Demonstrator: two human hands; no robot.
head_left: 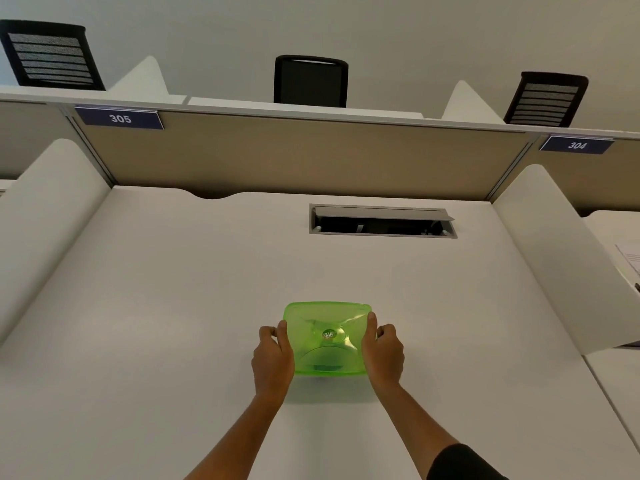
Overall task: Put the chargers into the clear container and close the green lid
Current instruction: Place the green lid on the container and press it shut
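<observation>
Your left hand (pixel 273 362) and right hand (pixel 382 355) grip the green lid (pixel 327 337) at 9 and 3, on the bench (pixel 173 306). No chargers visible; looks like final press-down only.

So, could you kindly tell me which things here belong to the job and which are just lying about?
Job:
green lid
left hand
right hand

Lying about:
desk cable hatch
305 sign
304 sign
office chair
paper sheet

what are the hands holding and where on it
Both hands, left and right, grip the green lid by its opposite side edges, thumbs on top.
</observation>
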